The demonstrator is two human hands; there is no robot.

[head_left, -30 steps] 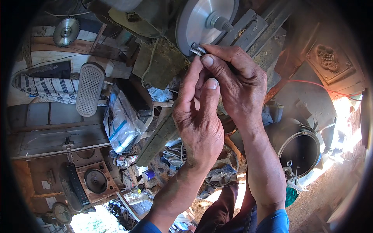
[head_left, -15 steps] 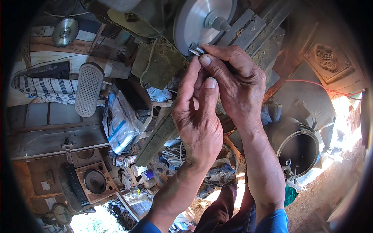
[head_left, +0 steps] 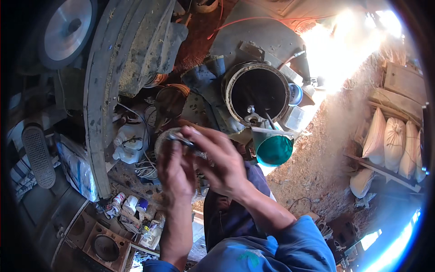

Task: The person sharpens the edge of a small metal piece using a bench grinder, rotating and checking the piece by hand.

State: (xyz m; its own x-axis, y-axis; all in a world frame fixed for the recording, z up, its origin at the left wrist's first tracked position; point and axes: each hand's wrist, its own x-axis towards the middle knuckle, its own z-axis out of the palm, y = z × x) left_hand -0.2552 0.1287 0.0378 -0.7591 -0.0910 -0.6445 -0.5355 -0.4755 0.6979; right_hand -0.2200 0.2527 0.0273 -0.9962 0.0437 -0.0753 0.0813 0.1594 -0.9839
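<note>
a littered brown floor (head_left: 299,181) spreads beneath a worn plank table (head_left: 100,104), with a pale grinding disc (head_left: 68,29) beyond the table's left edge and a round, open-mouthed drum (head_left: 228,93) well off its right edge. pale sacks (head_left: 395,140) line the edge of a wooden shelf (head_left: 380,171) at far right, while a teal container (head_left: 274,149) sits just beside the drum. between the table's right edge and that container, the right hand (head_left: 222,161) grips a small metal piece (head_left: 180,139) in its fingertips; the left hand (head_left: 176,172), blurred, meets the piece's other end, its grasp impossible to tell.
</note>
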